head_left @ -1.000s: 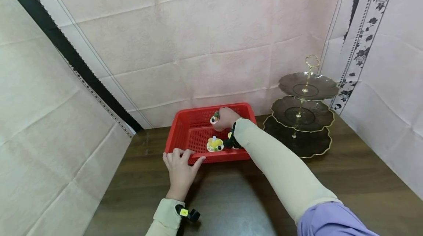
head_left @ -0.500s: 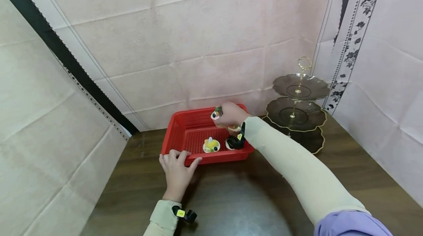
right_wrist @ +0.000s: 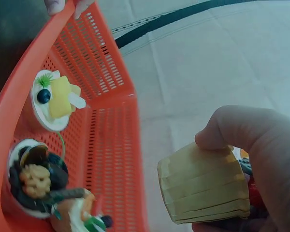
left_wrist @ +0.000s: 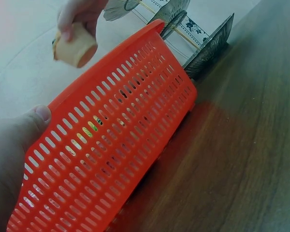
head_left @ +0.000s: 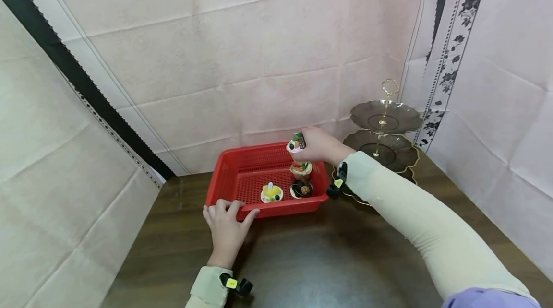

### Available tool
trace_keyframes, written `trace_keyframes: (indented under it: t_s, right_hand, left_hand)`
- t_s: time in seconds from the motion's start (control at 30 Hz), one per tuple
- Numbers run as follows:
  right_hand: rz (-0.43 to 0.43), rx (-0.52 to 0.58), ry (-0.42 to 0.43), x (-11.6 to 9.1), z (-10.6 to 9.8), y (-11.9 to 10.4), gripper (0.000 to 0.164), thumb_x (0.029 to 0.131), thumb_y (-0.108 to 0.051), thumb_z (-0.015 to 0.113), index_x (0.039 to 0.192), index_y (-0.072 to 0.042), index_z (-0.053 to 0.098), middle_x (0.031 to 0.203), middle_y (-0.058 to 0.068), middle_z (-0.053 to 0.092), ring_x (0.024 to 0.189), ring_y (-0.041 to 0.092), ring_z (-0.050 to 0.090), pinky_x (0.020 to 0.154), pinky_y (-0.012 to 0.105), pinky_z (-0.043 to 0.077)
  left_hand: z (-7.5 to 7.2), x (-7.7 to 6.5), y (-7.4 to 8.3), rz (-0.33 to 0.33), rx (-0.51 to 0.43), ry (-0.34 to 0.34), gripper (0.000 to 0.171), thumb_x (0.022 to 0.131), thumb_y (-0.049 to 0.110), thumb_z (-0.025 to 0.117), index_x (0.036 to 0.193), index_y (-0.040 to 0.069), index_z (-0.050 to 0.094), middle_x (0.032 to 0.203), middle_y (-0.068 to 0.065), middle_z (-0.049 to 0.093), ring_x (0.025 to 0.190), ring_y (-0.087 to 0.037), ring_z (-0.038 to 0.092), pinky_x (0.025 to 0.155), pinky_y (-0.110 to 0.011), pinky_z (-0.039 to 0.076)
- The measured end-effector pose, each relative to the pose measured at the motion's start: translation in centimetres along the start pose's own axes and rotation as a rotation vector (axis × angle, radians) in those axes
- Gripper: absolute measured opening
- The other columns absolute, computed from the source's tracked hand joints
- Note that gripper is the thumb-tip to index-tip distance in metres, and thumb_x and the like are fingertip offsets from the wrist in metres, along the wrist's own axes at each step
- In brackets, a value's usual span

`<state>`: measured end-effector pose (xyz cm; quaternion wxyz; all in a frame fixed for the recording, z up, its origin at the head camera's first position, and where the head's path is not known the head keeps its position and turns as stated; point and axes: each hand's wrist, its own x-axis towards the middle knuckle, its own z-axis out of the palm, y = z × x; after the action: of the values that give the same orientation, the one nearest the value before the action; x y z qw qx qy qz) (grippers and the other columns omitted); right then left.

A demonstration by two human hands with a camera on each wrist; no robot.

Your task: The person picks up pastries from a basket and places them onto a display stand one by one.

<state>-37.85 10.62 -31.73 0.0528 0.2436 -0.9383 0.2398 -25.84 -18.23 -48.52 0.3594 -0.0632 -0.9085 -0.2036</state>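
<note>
My right hand [head_left: 317,145] grips a fruit-topped cupcake [head_left: 295,144] in a pleated tan cup, above the back right of the red plastic basket [head_left: 281,209]. In the right wrist view that cupcake's cup [right_wrist: 203,183] is tipped sideways, thumb on its side, its topping mostly behind the hand. My left hand [head_left: 226,231] holds the basket's near left rim, thumb [left_wrist: 42,114] over the edge. Inside the basket are a yellow-topped cupcake [head_left: 271,193], a dark chocolate-topped cupcake [head_left: 301,189] and, behind it, a cream-topped cupcake [head_left: 301,170].
A three-tier cake stand [head_left: 386,117] with dark scalloped plates stands right of the basket, its lower tiers partly behind my right arm. The basket sits on a brown wooden table [head_left: 294,260], close to the pale cloth backdrop [head_left: 268,49].
My right hand has lifted the cupcake up and moved right, uncovering the cupcakes at the basket's right side. The left hand keeps its hold on the rim while the head view shifts slightly.
</note>
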Motion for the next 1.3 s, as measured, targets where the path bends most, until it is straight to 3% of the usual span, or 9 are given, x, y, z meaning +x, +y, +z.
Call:
trace_keyframes:
  t_s: [0.13,0.5,0.63,0.83,1.0,1.3]
  right_hand:
    - [-0.01,-0.025,0.02,-1.3,-1.8,-0.1,0.033,0.077,-0.035,0.075,0.097,-0.013,0.062,0.087,0.003,0.064,0.075,0.019,0.06,0.066,0.033,0.052]
    - [0.03,-0.065,0.058,-4.8,-5.5,0.0,0.041,0.077,-0.04,0.076,0.102,-0.011,0.062,0.09,0.005,0.064,0.077,0.021,0.061,0.065,0.033,0.053]
    - [0.036,-0.082,0.072,-6.0,-6.8,0.6,0.043,0.077,-0.039,0.076,0.105,-0.008,0.063,0.092,0.006,0.065,0.079,0.021,0.06,0.069,0.035,0.051]
    - [0.04,-0.128,0.098,-7.8,-9.4,1.7,0.058,0.08,-0.038,0.075,0.121,0.001,0.062,0.102,0.011,0.066,0.087,0.025,0.061,0.078,0.042,0.052]
    - [0.057,-0.128,0.119,-9.1,-11.2,2.8,0.056,0.082,-0.037,0.074,0.121,0.002,0.062,0.102,0.012,0.067,0.087,0.026,0.062,0.08,0.046,0.052]
    - [0.13,-0.114,0.125,-11.6,-13.9,4.5,0.052,0.085,-0.04,0.076,0.115,-0.001,0.063,0.09,0.009,0.066,0.079,0.024,0.059,0.067,0.038,0.048]
  left_hand:
    - [0.1,0.0,-0.1,0.003,-0.004,0.007,0.044,0.078,0.053,0.083,0.094,0.014,0.071,0.093,-0.009,0.051,0.095,-0.032,0.045,0.11,-0.068,0.013]
    - [-0.2,-0.8,0.2,-0.043,0.004,-0.021,0.044,0.077,0.052,0.084,0.094,0.013,0.071,0.094,-0.009,0.051,0.096,-0.03,0.045,0.111,-0.069,0.011]
    - [-0.3,-1.2,0.3,-0.038,0.011,-0.012,0.044,0.076,0.052,0.085,0.093,0.013,0.071,0.092,-0.008,0.05,0.094,-0.032,0.045,0.111,-0.07,0.01]
    - [-0.5,-1.1,0.3,-0.016,0.009,0.019,0.043,0.076,0.051,0.086,0.091,0.014,0.071,0.09,-0.008,0.049,0.092,-0.033,0.044,0.11,-0.07,0.01]
    - [-0.5,-0.9,0.1,-0.015,0.014,0.02,0.043,0.075,0.051,0.087,0.091,0.014,0.071,0.09,-0.008,0.049,0.092,-0.033,0.044,0.11,-0.072,0.01]
    - [-0.2,-1.4,0.1,0.003,0.022,0.039,0.043,0.073,0.05,0.089,0.088,0.015,0.071,0.088,-0.007,0.048,0.088,-0.033,0.043,0.108,-0.073,0.013]
